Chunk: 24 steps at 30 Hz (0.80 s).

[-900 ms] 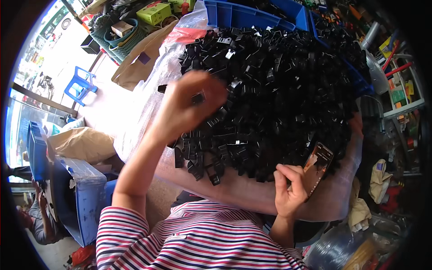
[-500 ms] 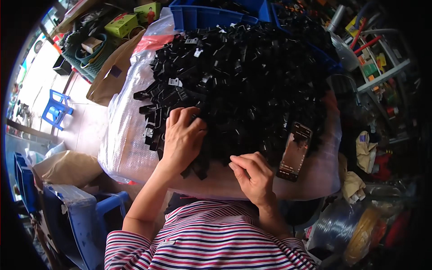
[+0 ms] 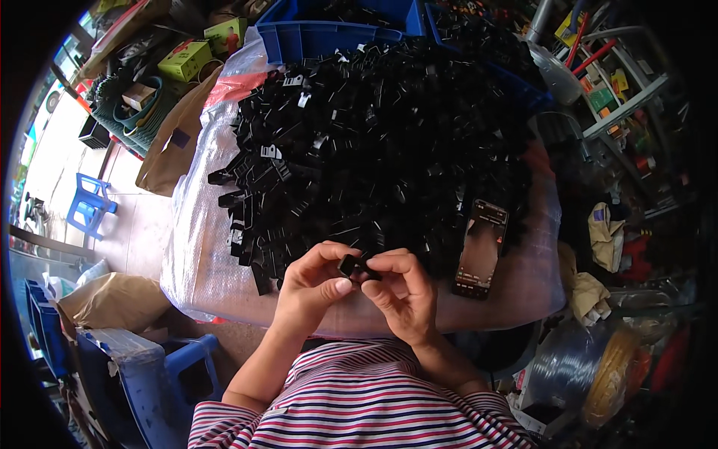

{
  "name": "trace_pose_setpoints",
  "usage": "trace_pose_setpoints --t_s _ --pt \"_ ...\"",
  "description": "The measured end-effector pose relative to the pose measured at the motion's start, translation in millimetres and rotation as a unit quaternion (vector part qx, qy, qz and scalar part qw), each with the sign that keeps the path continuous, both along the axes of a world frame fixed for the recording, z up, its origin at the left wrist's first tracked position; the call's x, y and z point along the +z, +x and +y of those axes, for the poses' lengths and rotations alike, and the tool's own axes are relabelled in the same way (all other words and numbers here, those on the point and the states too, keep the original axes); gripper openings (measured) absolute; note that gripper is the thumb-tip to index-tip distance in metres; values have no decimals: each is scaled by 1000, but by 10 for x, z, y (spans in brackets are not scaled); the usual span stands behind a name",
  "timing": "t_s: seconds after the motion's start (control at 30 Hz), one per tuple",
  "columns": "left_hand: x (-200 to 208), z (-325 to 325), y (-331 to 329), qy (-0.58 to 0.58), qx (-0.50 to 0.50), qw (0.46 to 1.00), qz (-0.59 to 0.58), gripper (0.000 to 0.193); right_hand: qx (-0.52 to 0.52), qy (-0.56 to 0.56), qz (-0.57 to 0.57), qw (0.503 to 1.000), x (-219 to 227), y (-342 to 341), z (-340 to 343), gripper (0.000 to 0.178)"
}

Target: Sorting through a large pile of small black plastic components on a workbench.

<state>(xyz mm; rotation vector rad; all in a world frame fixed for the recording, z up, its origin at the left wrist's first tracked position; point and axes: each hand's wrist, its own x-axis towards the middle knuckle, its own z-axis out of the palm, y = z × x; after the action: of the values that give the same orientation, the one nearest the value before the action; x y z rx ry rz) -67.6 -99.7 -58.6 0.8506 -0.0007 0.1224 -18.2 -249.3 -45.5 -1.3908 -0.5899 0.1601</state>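
Note:
A small black plastic part (image 3: 350, 265) is pinched between the thumb and fingers of my left hand (image 3: 310, 288), close to my body at the front edge of the work surface. My right hand (image 3: 407, 292) meets it from the other side, its thumb and forefinger closed at the part's right end. Whether those fingertips grip the same part or another small piece is hard to make out. Just beyond both hands spreads a large heap of black plastic parts (image 3: 374, 150), with a few pale metal pieces among them.
A phone (image 3: 482, 251) with its screen lit lies at the heap's right front. White woven sacking (image 3: 191, 254) covers the surface beneath. Blue bins (image 3: 336, 39) stand behind the heap. A blue stool (image 3: 91, 206) is on the floor at left, wire spools (image 3: 557, 367) at lower right.
My left hand has come back from the heap toward my body with a black plastic part. My right hand has shifted slightly left to meet it. The view has moved a little.

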Motion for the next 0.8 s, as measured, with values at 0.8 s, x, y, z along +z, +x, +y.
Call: trace_pose_setpoints --t_s 0.8 --pt "-117 68 72 -75 0 997 32 45 -223 -329 -310 864 258 1445 264 28"
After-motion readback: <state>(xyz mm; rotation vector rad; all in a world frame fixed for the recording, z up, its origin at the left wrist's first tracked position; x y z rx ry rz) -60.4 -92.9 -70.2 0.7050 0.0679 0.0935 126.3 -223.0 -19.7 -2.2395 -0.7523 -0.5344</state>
